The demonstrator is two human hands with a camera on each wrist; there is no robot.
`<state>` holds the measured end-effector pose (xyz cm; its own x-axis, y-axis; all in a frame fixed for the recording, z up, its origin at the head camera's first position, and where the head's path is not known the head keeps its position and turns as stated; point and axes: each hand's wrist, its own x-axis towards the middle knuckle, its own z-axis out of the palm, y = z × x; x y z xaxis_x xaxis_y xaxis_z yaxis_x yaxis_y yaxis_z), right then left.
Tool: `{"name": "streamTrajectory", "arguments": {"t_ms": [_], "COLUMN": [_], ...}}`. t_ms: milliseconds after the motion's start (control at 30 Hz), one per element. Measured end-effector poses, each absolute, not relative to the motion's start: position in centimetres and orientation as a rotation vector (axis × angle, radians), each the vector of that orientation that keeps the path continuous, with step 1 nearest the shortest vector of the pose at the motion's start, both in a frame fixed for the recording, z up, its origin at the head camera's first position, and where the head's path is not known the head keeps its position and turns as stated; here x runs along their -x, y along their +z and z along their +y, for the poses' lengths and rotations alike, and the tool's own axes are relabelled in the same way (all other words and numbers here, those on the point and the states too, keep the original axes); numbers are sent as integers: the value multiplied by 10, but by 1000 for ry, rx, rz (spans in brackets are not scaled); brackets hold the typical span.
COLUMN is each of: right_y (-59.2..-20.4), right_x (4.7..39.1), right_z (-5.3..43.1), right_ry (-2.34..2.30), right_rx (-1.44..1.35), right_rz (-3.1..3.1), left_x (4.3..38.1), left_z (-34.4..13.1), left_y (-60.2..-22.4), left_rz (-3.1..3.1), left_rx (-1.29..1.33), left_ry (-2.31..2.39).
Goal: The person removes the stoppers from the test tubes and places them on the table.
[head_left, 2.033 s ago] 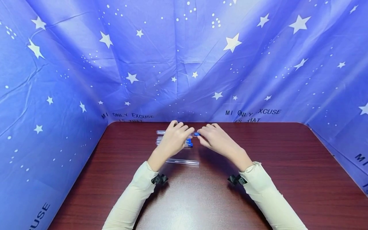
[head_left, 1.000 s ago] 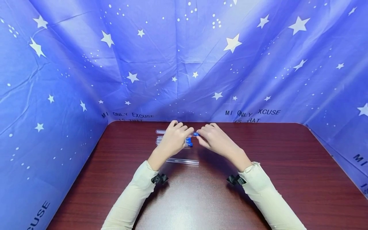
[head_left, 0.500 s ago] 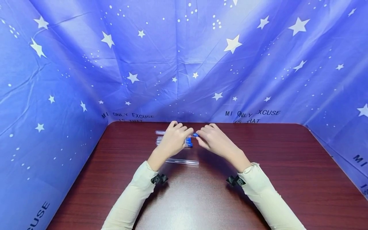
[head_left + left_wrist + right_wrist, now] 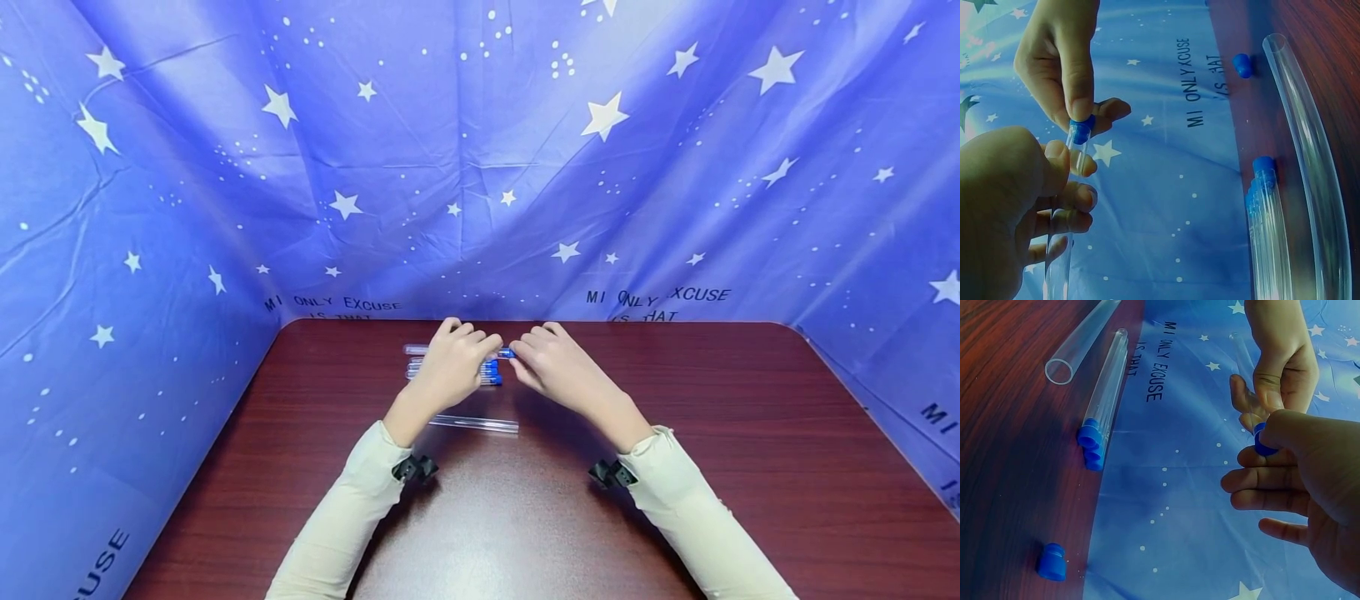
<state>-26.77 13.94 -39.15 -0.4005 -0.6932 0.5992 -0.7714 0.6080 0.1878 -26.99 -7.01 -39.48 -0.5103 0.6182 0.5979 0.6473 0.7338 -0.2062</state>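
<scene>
In the head view, the left hand (image 4: pixel 448 362) is just left of centre, fingers curled round a clear tube (image 4: pixel 416 350) whose rounded end juts out to its left. The right hand (image 4: pixel 562 367), right of centre, pinches the blue stopper (image 4: pixel 507 353) at the tube's other end, in the middle of the frame. Partly hidden below the left hand, a row of capped tubes (image 4: pixel 414 372) lies on the dark red table (image 4: pixel 675 517); lower, near the centre, lies an uncapped tube (image 4: pixel 483 424). A blue star-printed cloth (image 4: pixel 465 167) fills the upper frame, and pale sleeves (image 4: pixel 330 517) enter from the bottom. In the left wrist view, the held tube stands nearly upright left of centre, gripped by the left hand; above, the right thumb and finger pinch the stopper, its lower part inside the tube's mouth. The capped tubes sit at lower right, the uncapped one along the right edge, and a loose blue cap (image 4: pixel 1243 65) at upper right. In the right wrist view, the pinched stopper is right of centre, the capped tubes upper left of centre, the uncapped tube at upper left, and the loose cap at lower left.
</scene>
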Motion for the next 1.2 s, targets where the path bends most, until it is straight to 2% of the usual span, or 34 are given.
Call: {"name": "streamTrajectory", "arguments": {"t_ms": [867, 1200], "right_y": [-393, -386], "right_x": [267, 269], "right_z": [139, 144], "right_ry": [72, 123], "right_rx": [-1147, -1129], "right_rz": [-2127, -2118], "left_x": [268, 269], "left_z": [-70, -69], "left_y": [-392, -394], "left_rz": [-2351, -2360], "left_rx": [930, 966], "left_ry": [-105, -273]}}
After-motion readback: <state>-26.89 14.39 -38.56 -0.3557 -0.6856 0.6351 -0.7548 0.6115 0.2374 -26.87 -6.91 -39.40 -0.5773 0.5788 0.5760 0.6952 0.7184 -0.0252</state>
